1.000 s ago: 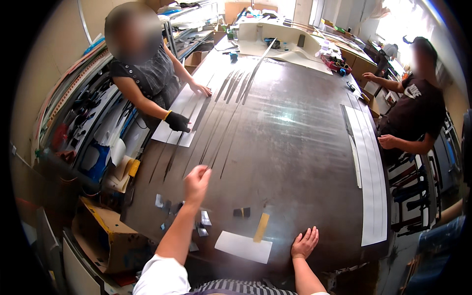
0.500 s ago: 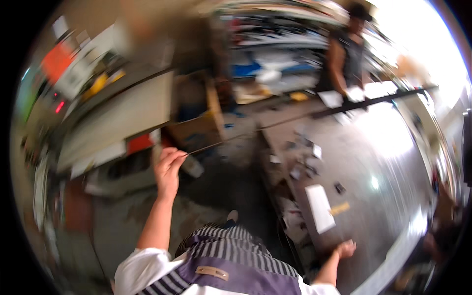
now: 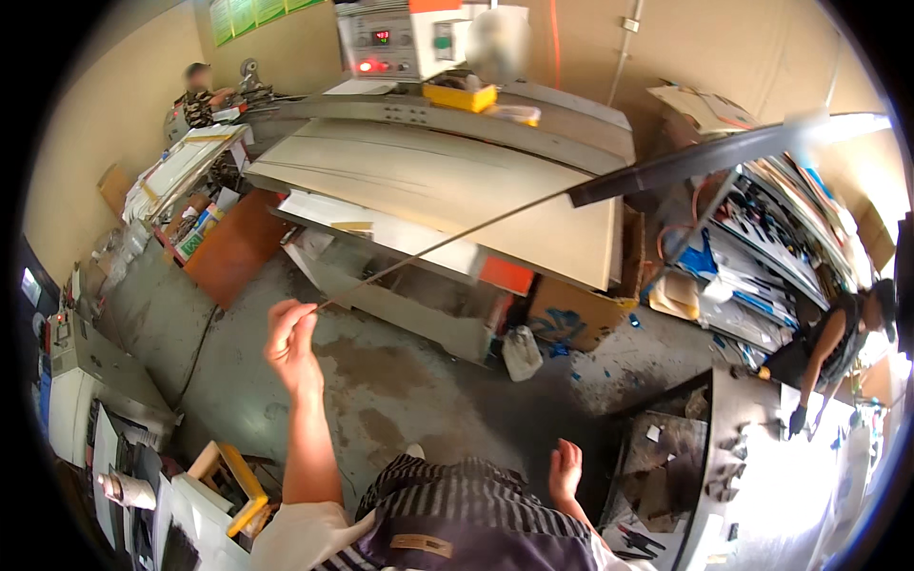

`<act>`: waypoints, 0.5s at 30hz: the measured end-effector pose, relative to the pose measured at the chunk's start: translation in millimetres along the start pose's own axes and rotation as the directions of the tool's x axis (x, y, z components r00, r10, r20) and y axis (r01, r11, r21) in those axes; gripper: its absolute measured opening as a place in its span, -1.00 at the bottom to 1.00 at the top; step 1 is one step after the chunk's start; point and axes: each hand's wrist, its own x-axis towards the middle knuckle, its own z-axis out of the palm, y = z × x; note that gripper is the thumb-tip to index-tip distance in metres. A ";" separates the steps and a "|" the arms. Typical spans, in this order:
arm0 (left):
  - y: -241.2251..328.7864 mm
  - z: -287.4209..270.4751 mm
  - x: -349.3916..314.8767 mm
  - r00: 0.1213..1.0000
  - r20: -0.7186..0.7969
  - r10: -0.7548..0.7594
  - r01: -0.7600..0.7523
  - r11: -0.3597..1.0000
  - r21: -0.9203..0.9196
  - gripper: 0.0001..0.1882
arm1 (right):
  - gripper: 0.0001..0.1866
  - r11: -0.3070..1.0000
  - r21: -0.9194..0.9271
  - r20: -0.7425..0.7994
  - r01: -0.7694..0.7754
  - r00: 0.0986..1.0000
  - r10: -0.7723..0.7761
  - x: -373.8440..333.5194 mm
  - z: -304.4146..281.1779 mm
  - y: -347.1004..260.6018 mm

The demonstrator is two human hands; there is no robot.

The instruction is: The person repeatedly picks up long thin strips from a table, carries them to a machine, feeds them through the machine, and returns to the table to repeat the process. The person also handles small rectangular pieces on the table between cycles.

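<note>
My left hand [image 3: 293,344] is raised over the floor, fingertips pinched on the thin end of a long dark rod. The thin rod [image 3: 447,241] slants up and to the right across the view. Its far part widens into a flat black bar [image 3: 685,164], whose tip is lost in glare. My right hand [image 3: 566,467] hangs low beside my striped apron [image 3: 447,495], fingers loosely bent and a little apart, with nothing visible in it.
Ahead stands a wide pale-topped machine bench [image 3: 457,190] with a control box [image 3: 386,43] and yellow tray [image 3: 459,96]. A cardboard box [image 3: 576,314] sits beside it. Right are a shelf rack [image 3: 752,257], a metal table [image 3: 738,476] and a co-worker [image 3: 838,343]; another person [image 3: 200,100] is far left.
My view has swung left, from the metal table to the machine bench. The rod has come round with my left hand. My right hand has left the table's edge.
</note>
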 end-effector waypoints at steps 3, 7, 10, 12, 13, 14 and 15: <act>-27.2 -69.2 66.3 0.997 -0.061 0.052 -0.043 0.988 0.150 -0.89 | -0.71 0.980 -0.021 0.136 0.199 0.971 -0.195 52.0 101.7 -83.4; -58.6 -133.2 156.5 0.988 -0.103 0.115 -0.088 0.969 0.231 -0.93 | -0.70 0.947 0.085 0.250 0.310 0.913 -0.321 104.4 201.1 -179.2; -98.8 -168.6 207.8 0.982 -0.131 0.137 -0.097 0.956 0.277 -0.93 | -0.68 0.927 0.062 0.309 0.370 0.876 -0.370 137.3 250.2 -229.0; -126.8 -180.8 235.7 0.980 -0.135 0.146 -0.099 0.947 0.305 -0.92 | -0.69 0.912 0.062 0.339 0.406 0.851 -0.402 161.9 275.6 -246.6; -141.4 -183.7 251.5 0.979 -0.138 0.152 -0.101 0.942 0.319 -0.92 | -0.69 0.903 0.062 0.353 0.425 0.837 -0.418 175.9 288.6 -252.1; -156.5 -183.7 268.2 0.976 -0.147 0.160 -0.105 0.939 0.327 -0.92 | -0.69 0.898 0.046 0.355 0.437 0.834 -0.424 189.4 304.3 -252.1; -169.4 -182.8 285.4 0.972 -0.155 0.175 -0.114 0.932 0.343 -0.92 | -0.69 0.893 0.019 0.354 0.449 0.832 -0.426 204.7 319.7 -260.3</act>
